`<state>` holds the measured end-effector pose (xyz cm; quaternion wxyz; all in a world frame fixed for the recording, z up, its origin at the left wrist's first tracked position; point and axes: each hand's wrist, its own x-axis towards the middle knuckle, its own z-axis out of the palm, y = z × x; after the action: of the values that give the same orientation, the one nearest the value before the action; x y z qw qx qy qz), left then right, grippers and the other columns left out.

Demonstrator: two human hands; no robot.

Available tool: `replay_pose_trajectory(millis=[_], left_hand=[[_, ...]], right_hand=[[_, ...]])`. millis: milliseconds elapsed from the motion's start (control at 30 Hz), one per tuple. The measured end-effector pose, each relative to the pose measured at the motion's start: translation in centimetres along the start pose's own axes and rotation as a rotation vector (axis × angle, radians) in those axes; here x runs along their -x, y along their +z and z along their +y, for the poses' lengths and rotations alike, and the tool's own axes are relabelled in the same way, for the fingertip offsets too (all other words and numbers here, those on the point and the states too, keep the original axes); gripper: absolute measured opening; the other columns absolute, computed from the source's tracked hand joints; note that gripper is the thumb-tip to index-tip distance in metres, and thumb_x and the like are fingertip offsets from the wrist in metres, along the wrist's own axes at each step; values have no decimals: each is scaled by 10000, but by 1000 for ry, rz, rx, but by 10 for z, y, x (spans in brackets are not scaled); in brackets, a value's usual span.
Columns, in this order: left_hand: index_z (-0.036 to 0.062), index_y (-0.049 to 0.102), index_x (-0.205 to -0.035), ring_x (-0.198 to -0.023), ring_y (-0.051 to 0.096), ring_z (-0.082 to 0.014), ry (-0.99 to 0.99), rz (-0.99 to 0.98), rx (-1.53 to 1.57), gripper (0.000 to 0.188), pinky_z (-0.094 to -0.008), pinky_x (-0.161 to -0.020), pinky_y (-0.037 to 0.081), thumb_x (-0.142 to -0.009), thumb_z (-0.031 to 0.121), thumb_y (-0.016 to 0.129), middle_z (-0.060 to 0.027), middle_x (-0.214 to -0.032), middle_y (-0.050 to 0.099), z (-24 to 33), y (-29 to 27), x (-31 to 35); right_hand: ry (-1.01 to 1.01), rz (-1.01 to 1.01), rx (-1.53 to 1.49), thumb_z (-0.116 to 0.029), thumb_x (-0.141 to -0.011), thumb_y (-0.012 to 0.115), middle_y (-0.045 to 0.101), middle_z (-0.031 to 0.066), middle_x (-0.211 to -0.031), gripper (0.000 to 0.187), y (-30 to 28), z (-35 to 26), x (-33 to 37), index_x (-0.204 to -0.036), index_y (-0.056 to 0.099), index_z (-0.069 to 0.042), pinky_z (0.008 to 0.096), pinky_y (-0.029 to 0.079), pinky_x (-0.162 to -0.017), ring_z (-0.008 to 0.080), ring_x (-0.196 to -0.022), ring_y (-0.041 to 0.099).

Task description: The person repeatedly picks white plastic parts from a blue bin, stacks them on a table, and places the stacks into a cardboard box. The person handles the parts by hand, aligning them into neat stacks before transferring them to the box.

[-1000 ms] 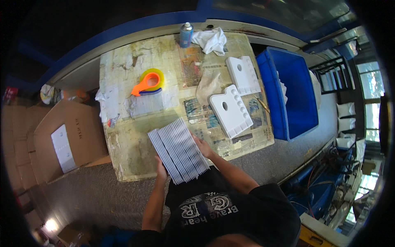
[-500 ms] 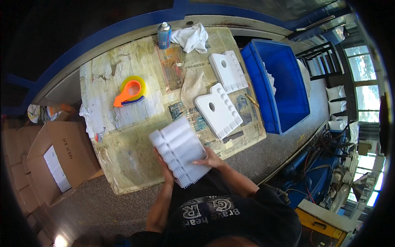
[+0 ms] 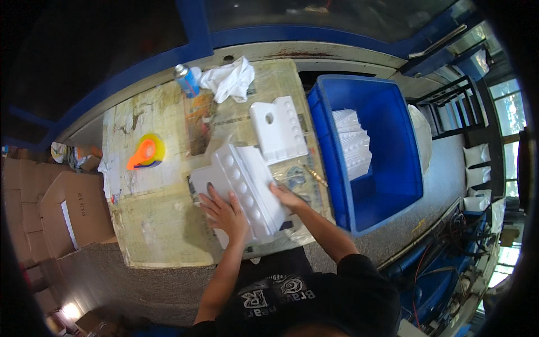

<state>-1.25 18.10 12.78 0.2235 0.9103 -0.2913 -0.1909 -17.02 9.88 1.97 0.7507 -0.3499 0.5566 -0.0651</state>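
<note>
A stack of white plastic paint palettes (image 3: 247, 188) lies flat on the newspaper-covered table (image 3: 157, 236), near its front edge. My left hand (image 3: 224, 213) rests spread on the left part of the stack. At the stack's right edge, my right hand (image 3: 287, 196) grips its side. One more white palette (image 3: 278, 129) with a thumb hole lies further back on the table, apart from both hands.
A blue plastic bin (image 3: 387, 168) holding more white palettes stands right of the table. An orange and yellow tape dispenser (image 3: 145, 153) sits at the left, a spray can (image 3: 185, 80) and a white rag (image 3: 230, 78) at the back. Cardboard boxes (image 3: 62, 208) stand on the floor to the left.
The stack of palettes has been turned from standing on edge to lying flat and shifted right on the table. Both hands moved with it; the view has also shifted right.
</note>
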Motion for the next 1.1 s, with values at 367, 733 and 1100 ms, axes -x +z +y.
replay_pose_trajectory(millis=[367,733,1100], left_hand=[[180,174,-1489,-1403,85,-442,-6,248,-464,729,-714,-968,168,-926,622,312,-187,-1551,77,36,73,2],[40,406,-1374,-1338,345,-307,236,710,393,522,-414,-1061,288,-965,357,476,-170,-1448,368,46,54,25],[28,577,-1170,-1064,581,-342,207,-1182,734,483,-403,-840,488,-941,437,464,-183,-1182,594,251,236,253]], right_hand=[[-791,251,671,-188,-846,624,576,161,-1123,248,-71,-2,107,-1043,619,-38,478,441,-852,346,-1055,549],[-108,599,1638,-554,-873,500,480,159,-1292,709,-256,124,255,-1364,397,-52,528,322,-894,300,-1166,452],[-484,-229,1250,-401,-915,505,621,97,-1145,373,-364,106,206,-1180,597,-154,500,416,-848,291,-1049,576]])
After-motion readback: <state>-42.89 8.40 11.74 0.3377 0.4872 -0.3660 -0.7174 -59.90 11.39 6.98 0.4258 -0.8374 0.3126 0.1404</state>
